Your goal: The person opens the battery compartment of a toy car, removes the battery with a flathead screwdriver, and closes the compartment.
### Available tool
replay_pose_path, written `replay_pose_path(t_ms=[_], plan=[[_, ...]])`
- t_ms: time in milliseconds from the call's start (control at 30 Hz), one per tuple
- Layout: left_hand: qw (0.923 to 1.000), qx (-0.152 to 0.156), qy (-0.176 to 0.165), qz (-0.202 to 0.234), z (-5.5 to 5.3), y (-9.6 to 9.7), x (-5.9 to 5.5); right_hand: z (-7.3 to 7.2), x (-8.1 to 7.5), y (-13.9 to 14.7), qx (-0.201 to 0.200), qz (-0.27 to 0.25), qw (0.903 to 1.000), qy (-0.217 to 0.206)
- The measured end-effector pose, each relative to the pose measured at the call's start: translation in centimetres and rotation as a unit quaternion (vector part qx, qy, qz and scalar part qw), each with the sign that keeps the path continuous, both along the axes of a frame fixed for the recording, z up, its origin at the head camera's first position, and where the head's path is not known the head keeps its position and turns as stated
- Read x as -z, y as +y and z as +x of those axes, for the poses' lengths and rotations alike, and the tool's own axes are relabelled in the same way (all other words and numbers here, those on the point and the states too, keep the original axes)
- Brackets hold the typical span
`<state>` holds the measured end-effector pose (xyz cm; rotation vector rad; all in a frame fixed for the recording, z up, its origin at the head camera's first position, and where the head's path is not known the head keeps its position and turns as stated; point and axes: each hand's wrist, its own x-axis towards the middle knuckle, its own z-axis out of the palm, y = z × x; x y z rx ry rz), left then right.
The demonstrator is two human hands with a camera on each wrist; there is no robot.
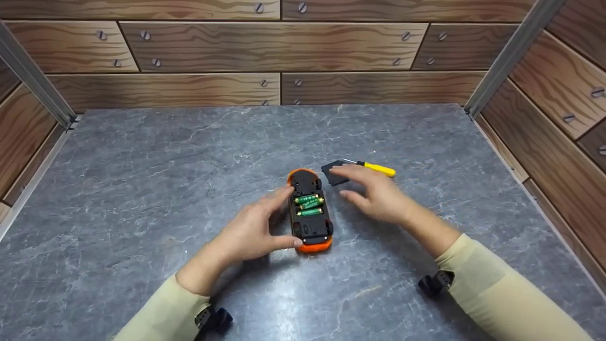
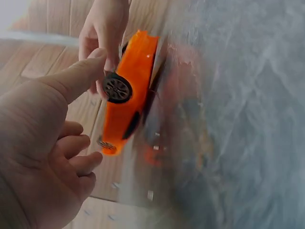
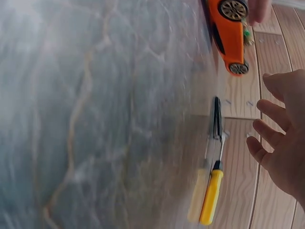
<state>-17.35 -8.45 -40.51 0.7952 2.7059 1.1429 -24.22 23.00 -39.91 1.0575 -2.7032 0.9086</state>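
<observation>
An orange toy car (image 1: pixel 316 247) lies upside down on the table, its black underside facing up. Three green batteries (image 1: pixel 310 212) sit in its open compartment; the middle one looks slanted against the upper one. Along the car's left side is my left hand (image 1: pixel 251 227), thumb near the lower end and index finger near the upper end, seemingly touching it. My right hand (image 1: pixel 378 192) hovers to the right of the car with loosely extended fingers, holding nothing. Just beyond its fingertips lies a flat black cover (image 1: pixel 333 174), partly hidden by the hand.
A screwdriver with a yellow handle (image 1: pixel 380 169) lies right of the car, its shaft reaching toward the black cover. The grey marbled table (image 1: pixel 165 156) is bordered by wood-patterned walls (image 1: pixel 274 47) at the back and sides.
</observation>
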Motion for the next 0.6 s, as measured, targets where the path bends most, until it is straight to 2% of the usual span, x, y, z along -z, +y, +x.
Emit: replay_pose_path(t_ms=[100,200,267,400,500,600], plan=[[0.9981,0.035,0.037,-0.033,0.7,-0.2,-0.7,0.2,0.2,-0.5,-0.032,0.038,0.9986,0.017],[0.9921,0.073,0.07,-0.074,1.3,-0.4,-1.2,0.3,0.2,-0.8,-0.048,0.078,0.9957,0.016],[0.9856,0.095,0.09,-0.107,1.7,-0.7,-1.3,0.5,0.1,-1.0,-0.049,0.104,0.9934,0.006],[0.9677,0.13,0.132,-0.171,2.3,-1.0,-1.3,0.6,0.2,-1.3,-0.05,0.144,0.9883,-0.002],[0.9572,0.149,0.151,-0.197,2.6,-1.0,-1.1,0.6,0.4,-1.4,-0.056,0.161,0.9854,0.004],[0.9512,0.162,0.158,-0.21,2.8,-1.1,-0.8,0.6,0.5,-1.4,-0.059,0.173,0.9831,0.004]])
